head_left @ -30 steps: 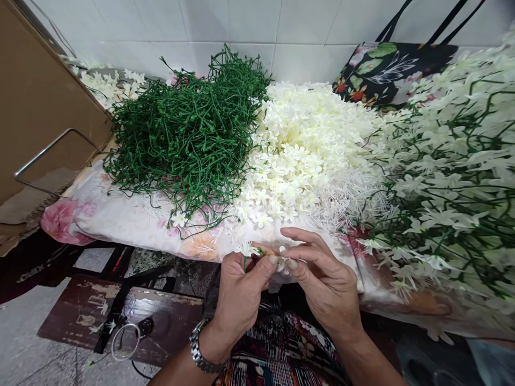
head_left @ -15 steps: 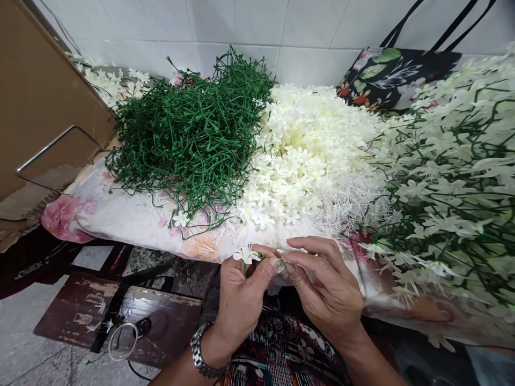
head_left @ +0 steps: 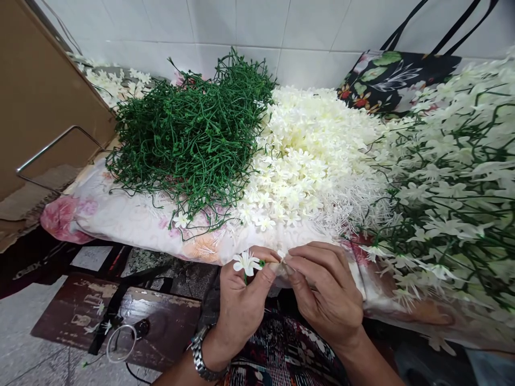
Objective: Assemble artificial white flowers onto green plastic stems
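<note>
My left hand point(head_left: 241, 300), with a metal watch on its wrist, is closed on a thin green stem bearing one small white flower point(head_left: 246, 263) above the fingers. My right hand point(head_left: 325, 292) meets it thumb to thumb, its fingers pinched on a small white piece at the stem's tip that is too small to make out. Both hands hover at the near edge of a flowered cloth point(head_left: 120, 217). On that cloth lie a heap of bare green stems point(head_left: 189, 134) and a heap of loose white blossoms point(head_left: 314, 150).
Finished white-flowered sprays point(head_left: 454, 182) pile up at the right. A dark floral bag point(head_left: 386, 80) leans on the tiled wall. A brown board with a metal handle point(head_left: 44, 155) stands at the left. Below lies a dark wooden plank point(head_left: 120, 316) with a ring.
My right hand's raised fingers have curled down into a tighter pinch against the left thumb. The flower on the stem sits slightly lower. The view shifted a little.
</note>
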{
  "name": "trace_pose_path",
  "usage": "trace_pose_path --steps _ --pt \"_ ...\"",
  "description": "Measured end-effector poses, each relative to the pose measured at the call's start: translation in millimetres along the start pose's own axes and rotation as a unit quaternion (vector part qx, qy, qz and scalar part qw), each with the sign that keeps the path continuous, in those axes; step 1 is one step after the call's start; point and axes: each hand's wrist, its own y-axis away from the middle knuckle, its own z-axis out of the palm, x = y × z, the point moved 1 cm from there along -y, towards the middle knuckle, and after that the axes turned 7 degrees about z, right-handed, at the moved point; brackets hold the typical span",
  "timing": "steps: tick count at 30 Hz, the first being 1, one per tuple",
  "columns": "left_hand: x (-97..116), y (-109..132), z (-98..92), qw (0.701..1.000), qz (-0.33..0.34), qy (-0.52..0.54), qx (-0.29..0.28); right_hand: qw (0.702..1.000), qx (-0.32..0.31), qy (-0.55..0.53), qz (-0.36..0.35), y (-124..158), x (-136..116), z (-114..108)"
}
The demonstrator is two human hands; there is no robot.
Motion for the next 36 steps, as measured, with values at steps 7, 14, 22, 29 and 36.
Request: trace_pose_path --steps 7,14,22,29,36 --pt "2 0 0.1 0.996 0.066 -0.064 0.000 1.000 0.000 0.017 -0.007 2 -2 -1" --pt "12 -7 4.9 0.974 0.185 -0.131 -0.022 0.997 -0.015 -0.049 0.059 5 0 2" --pt "-2 0 -1.7 0.996 0.075 -0.025 -0.043 0.977 -0.008 -0.153 0.147 9 2 4" --pt "-10 1 0.2 0.999 0.034 -0.011 -0.021 0.976 -0.003 -0.176 0.129 7 -1 3" --pt "-2 -5 1.5 0.993 0.101 -0.019 -0.055 0.969 -0.024 -0.212 0.128 6 1 4"
